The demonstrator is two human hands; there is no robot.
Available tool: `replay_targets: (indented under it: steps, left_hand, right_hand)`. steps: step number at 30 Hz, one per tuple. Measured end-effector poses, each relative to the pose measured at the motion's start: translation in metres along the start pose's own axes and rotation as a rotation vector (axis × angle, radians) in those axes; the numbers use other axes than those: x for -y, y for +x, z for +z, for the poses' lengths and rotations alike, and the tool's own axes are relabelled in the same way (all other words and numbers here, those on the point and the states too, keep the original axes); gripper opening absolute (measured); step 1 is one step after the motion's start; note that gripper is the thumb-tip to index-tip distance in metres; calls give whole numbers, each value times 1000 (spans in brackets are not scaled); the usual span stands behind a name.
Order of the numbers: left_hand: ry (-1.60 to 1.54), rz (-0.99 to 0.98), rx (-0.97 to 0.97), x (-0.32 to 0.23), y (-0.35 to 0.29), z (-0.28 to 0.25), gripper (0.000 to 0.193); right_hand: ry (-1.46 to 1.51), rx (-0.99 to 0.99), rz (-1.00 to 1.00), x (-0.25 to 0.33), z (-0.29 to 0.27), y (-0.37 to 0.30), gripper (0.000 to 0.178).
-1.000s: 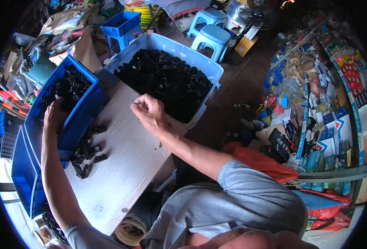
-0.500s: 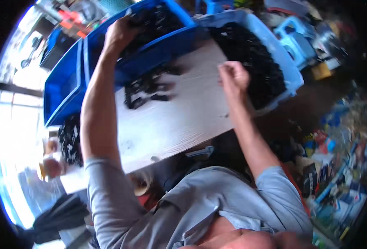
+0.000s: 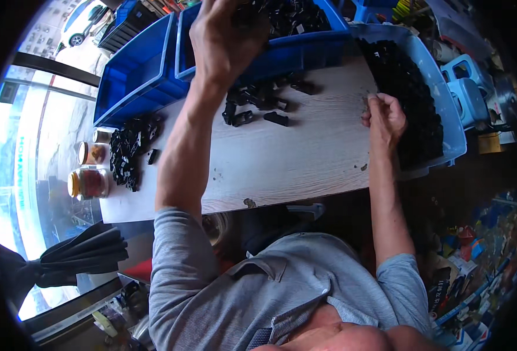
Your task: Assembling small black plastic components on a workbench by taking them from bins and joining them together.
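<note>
My left hand (image 3: 226, 38) reaches over the near left part of a blue bin (image 3: 314, 41) filled with black plastic parts (image 3: 296, 17). Its fingers are partly hidden and run to the picture's upper edge, so whatever they grip does not show. My right hand (image 3: 385, 119) is closed, thumb against curled fingers, at the table's right edge beside a pale blue tub (image 3: 451, 123) of black parts. Anything inside that hand is too small or covered. Between my arms, a loose group of black clip-like parts (image 3: 255, 100) lies on the table; one part (image 3: 276, 119) sits nearer me.
The pale wood-look table (image 3: 287, 158) has a chipped front edge. Left of the filled bin stands another blue bin (image 3: 132, 70). A black pile (image 3: 126, 152) lies near several jars (image 3: 91, 183). A blue stool (image 3: 466, 93) stands past the tub. Clutter covers the lower right.
The whole view has shifted, so table and bins appear farther right and sharper. Both hands keep roughly their places, left over the bin and right by the tub.
</note>
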State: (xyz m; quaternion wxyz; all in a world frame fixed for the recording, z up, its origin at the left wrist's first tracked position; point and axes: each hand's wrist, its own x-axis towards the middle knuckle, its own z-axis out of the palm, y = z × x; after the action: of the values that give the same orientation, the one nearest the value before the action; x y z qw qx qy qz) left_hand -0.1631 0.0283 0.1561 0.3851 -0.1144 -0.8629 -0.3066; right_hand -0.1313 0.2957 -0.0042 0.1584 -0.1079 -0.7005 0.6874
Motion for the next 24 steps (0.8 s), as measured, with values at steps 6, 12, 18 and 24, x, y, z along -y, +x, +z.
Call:
replay_targets:
  steps: [6,12,18,24]
  left_hand:
    - [78,388,-36,28,-89,14,37]
    - [213,228,160,37,-126,28,39]
    - [310,127,201,36,-132,31,41]
    - [75,137,33,48,-121,14,31]
  right_hand:
    - [6,1,19,5,4,0,13]
    - [3,11,4,7,5,-5,12]
    - [-51,10,-23,8,5,-7,14]
    - [-68,-2,-19,10,6,-5,14]
